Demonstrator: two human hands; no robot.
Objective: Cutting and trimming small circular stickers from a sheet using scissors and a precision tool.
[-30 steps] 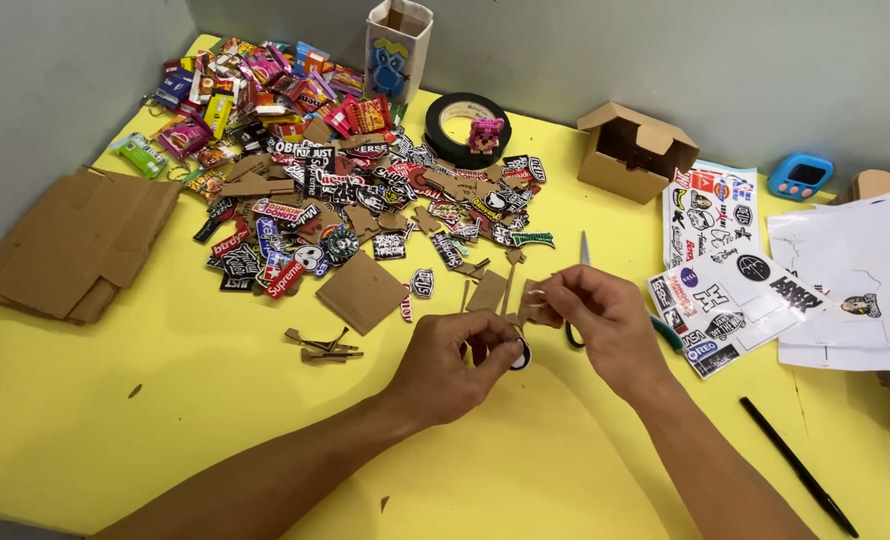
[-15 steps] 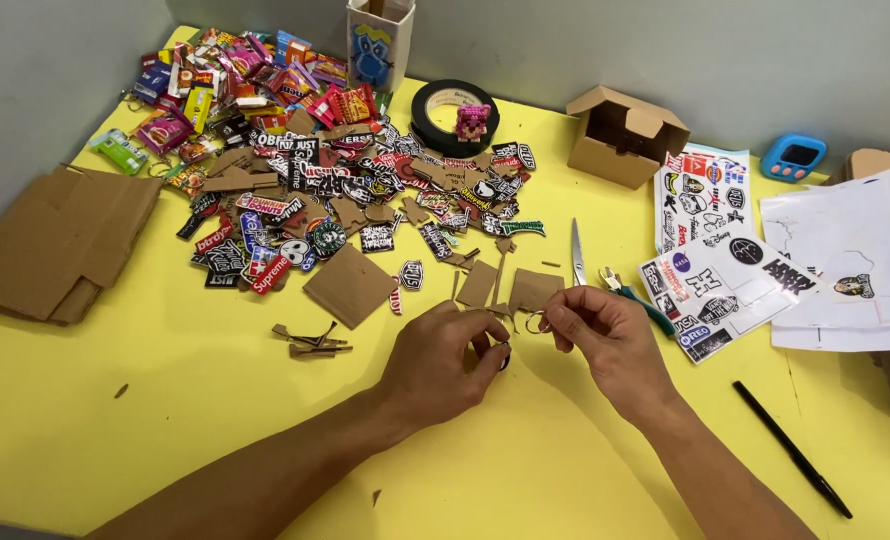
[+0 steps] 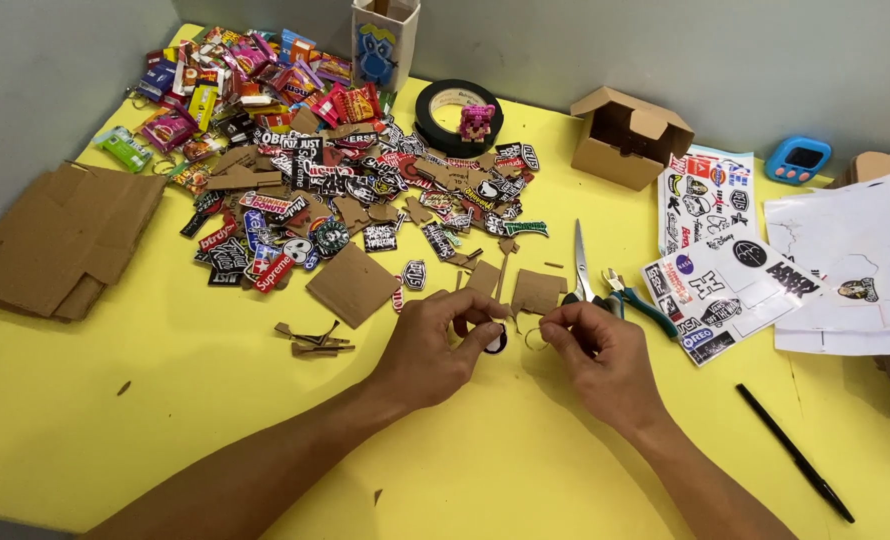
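Two hands: left hand [image 3: 435, 345] and right hand [image 3: 590, 350] meet low over the table [image 3: 215, 420].
Left fingers: pinched on a round sticker piece [image 3: 493, 341].
Right fingers: pinched on a thin ring [image 3: 535, 340].
Relation: ring lies just right of the piece, a narrow gap apart.
Beyond fingers: scissors [image 3: 580, 270], cardboard scraps [image 3: 537, 291].

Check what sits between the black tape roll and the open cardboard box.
Nothing: in the head view, only bare yellow table lies between the tape roll and the box. A pink toy rests on the roll's right side.
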